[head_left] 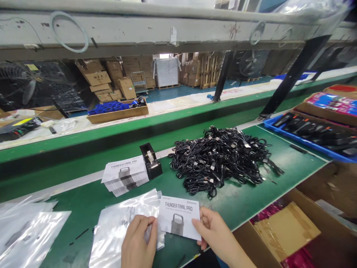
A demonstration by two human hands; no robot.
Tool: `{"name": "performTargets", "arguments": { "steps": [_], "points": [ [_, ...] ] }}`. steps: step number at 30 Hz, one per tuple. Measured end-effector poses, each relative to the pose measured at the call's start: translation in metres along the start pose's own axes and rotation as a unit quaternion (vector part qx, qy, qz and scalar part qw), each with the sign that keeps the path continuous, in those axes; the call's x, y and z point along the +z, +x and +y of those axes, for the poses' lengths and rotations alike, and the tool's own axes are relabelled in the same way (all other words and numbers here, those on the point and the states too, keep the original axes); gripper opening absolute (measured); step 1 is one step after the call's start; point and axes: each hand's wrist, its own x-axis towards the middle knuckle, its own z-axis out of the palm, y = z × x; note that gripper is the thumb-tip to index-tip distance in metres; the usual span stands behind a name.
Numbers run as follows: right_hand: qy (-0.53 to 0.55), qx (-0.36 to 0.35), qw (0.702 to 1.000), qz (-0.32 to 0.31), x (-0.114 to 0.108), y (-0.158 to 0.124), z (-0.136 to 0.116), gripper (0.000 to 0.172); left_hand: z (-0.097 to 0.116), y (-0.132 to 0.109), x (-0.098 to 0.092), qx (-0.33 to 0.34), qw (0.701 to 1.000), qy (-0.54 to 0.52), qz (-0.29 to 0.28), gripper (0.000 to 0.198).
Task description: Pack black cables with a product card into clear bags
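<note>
My right hand (pixel 213 230) grips the right edge of a white printed leaflet (pixel 180 217) reading "THUNDER TRAIL PRO". At the leaflet's left edge is my left hand (pixel 141 238), thumb and forefinger pinched on the edge of a clear plastic bag (pixel 110 227) from the stack under it. Behind, a pile of the same leaflets (pixel 125 175) lies beside a black tape dispenser (pixel 151 162). A large heap of coiled black cables (pixel 217 160) covers the middle of the green table.
More clear bags (pixel 30 234) lie at the left. A blue tray (pixel 315 139) of black items stands at the right, above an open cardboard box (pixel 290 230). Along the back runs a raised ledge (pixel 178 111) with a carton of blue rings (pixel 119 113).
</note>
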Motion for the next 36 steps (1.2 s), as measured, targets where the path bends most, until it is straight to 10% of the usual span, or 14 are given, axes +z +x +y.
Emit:
{"name": "performTargets", "arguments": {
  "steps": [36],
  "points": [
    [-0.021,0.016,0.994,-0.109,0.012,-0.014,0.001,0.025,-0.001,-0.007,0.001,0.054,0.996,-0.032,0.057,0.016]
  ]
}}
